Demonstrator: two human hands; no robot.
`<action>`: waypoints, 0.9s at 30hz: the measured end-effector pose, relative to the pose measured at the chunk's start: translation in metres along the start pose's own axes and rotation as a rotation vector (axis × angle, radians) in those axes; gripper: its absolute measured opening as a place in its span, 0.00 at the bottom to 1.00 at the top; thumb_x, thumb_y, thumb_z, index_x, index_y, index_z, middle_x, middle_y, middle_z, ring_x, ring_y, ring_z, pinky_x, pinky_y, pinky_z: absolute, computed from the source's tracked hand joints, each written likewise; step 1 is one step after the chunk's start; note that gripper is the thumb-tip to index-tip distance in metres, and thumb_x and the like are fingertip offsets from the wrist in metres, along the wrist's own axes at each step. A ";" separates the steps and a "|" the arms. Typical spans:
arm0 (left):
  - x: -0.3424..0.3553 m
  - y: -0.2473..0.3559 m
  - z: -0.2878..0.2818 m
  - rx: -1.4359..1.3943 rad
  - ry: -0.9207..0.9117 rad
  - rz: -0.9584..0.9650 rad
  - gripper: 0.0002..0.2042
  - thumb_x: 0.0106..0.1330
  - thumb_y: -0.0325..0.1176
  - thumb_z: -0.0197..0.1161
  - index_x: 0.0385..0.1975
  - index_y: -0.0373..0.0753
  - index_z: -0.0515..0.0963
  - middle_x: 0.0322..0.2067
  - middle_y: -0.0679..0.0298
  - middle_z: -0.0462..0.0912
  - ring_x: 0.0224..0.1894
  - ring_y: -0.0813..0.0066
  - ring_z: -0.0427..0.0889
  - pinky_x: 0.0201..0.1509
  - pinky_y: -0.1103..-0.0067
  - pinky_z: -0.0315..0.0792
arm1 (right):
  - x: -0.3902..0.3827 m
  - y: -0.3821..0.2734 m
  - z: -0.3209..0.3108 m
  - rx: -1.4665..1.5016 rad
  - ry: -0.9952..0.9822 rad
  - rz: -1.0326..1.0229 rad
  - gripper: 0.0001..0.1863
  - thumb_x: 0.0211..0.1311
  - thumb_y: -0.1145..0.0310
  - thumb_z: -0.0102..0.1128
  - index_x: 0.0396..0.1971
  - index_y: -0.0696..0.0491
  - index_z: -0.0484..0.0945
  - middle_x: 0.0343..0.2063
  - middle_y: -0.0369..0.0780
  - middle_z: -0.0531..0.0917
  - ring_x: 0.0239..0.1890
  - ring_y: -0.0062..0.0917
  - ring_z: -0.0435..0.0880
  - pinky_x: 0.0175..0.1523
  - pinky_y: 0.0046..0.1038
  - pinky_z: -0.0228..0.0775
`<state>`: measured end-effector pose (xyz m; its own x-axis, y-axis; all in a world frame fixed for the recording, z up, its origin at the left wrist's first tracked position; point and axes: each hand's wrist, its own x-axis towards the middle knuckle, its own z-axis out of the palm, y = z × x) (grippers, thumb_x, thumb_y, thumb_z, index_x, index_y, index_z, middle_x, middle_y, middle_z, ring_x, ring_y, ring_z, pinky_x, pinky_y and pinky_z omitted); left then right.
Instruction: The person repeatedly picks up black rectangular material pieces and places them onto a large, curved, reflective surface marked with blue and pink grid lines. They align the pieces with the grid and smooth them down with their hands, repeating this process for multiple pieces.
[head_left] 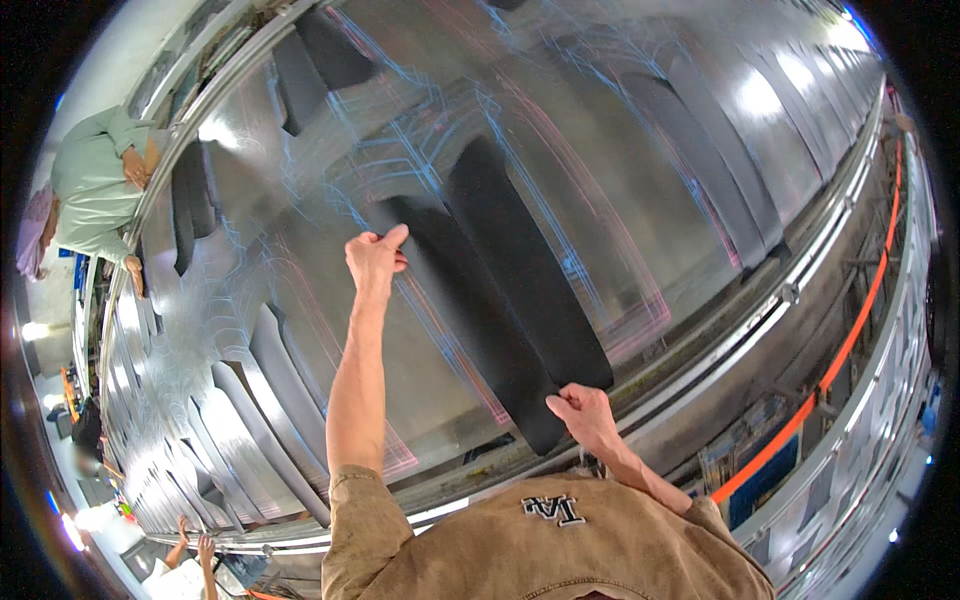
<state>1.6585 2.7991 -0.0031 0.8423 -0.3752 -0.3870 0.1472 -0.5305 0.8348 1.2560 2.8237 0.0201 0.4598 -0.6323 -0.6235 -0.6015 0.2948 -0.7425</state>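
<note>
A long black cut fabric panel (470, 305) stretches between my hands over a grey table marked with blue and pink lines. Its far left corner is pinched between the thumb and fingers of my left hand (374, 262); that end lifts slightly and shows a soft sheen. My right hand (588, 418) is closed at the panel's near right corner, thumb and finger pressed together. Directly to the right lies a second black panel (535, 265), flat on the table, its left edge running along the first one.
More dark panels (715, 150) lie in rows farther right, and others (262, 430) lie to the left. A metal rail (700, 345) borders the table's near edge, with an orange strip (850, 340) beyond it. A person in pale green (100, 180) stands across the table; another person's raised hands (205, 550) show lower left.
</note>
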 end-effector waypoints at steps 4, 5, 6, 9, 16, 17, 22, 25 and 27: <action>0.003 -0.006 -0.007 -0.025 0.015 0.004 0.15 0.54 0.34 0.77 0.21 0.34 0.74 0.20 0.61 0.79 0.17 0.75 0.79 0.19 0.79 0.77 | 0.002 -0.009 0.001 0.000 -0.004 0.034 0.18 0.63 0.60 0.64 0.28 0.64 0.81 0.13 0.39 0.74 0.19 0.15 0.70 0.25 0.28 0.63; -0.001 -0.001 -0.012 -0.043 0.039 0.013 0.15 0.53 0.33 0.76 0.20 0.33 0.74 0.19 0.60 0.79 0.17 0.75 0.79 0.18 0.79 0.77 | 0.003 -0.011 0.001 -0.014 -0.009 0.043 0.18 0.63 0.60 0.64 0.28 0.64 0.81 0.13 0.39 0.75 0.18 0.15 0.71 0.25 0.28 0.63; -0.001 0.000 -0.007 -0.048 0.040 0.026 0.15 0.53 0.32 0.76 0.19 0.33 0.74 0.18 0.60 0.78 0.16 0.75 0.78 0.17 0.79 0.76 | 0.003 -0.014 0.000 -0.010 0.003 0.066 0.18 0.63 0.60 0.64 0.28 0.63 0.81 0.12 0.39 0.75 0.17 0.16 0.72 0.24 0.28 0.64; 0.003 -0.004 -0.002 -0.053 0.000 0.030 0.15 0.53 0.33 0.77 0.22 0.31 0.75 0.19 0.60 0.79 0.16 0.75 0.78 0.19 0.79 0.77 | 0.001 -0.018 -0.004 -0.001 -0.004 0.128 0.19 0.64 0.58 0.63 0.26 0.62 0.83 0.12 0.39 0.77 0.13 0.21 0.75 0.23 0.28 0.67; 0.001 -0.002 -0.004 -0.026 -0.001 0.019 0.17 0.52 0.35 0.78 0.26 0.29 0.76 0.21 0.59 0.79 0.20 0.74 0.79 0.24 0.78 0.80 | 0.003 -0.009 0.003 -0.076 0.053 0.055 0.19 0.62 0.58 0.65 0.25 0.62 0.84 0.14 0.45 0.80 0.18 0.32 0.80 0.28 0.35 0.71; 0.000 -0.002 -0.004 -0.027 0.002 0.020 0.18 0.52 0.35 0.78 0.26 0.29 0.76 0.21 0.59 0.79 0.20 0.74 0.79 0.24 0.78 0.80 | 0.003 -0.010 0.004 -0.087 0.059 0.046 0.19 0.62 0.58 0.65 0.25 0.62 0.84 0.14 0.45 0.80 0.18 0.32 0.80 0.28 0.36 0.71; 0.001 -0.001 -0.003 -0.035 -0.008 0.028 0.18 0.52 0.36 0.79 0.26 0.31 0.75 0.22 0.61 0.78 0.20 0.75 0.79 0.24 0.78 0.79 | 0.002 -0.013 0.002 -0.062 0.058 0.085 0.19 0.61 0.58 0.66 0.24 0.62 0.84 0.14 0.45 0.80 0.18 0.33 0.80 0.29 0.36 0.71; -0.001 0.002 -0.001 -0.019 0.006 0.029 0.18 0.52 0.36 0.79 0.26 0.31 0.75 0.22 0.61 0.78 0.20 0.75 0.79 0.25 0.78 0.79 | 0.003 -0.014 0.003 -0.055 0.063 0.089 0.19 0.61 0.58 0.66 0.23 0.62 0.83 0.14 0.45 0.80 0.17 0.32 0.80 0.28 0.36 0.71; 0.000 0.000 -0.003 -0.019 0.003 0.024 0.18 0.52 0.35 0.79 0.26 0.31 0.75 0.22 0.61 0.78 0.20 0.75 0.79 0.25 0.78 0.79 | 0.004 -0.012 0.003 -0.040 0.050 0.088 0.19 0.61 0.58 0.65 0.22 0.62 0.82 0.13 0.44 0.80 0.17 0.31 0.79 0.28 0.35 0.71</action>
<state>1.6600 2.8009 -0.0017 0.8474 -0.3853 -0.3654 0.1367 -0.5066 0.8513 1.2673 2.8194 0.0258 0.3718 -0.6401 -0.6723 -0.6640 0.3227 -0.6745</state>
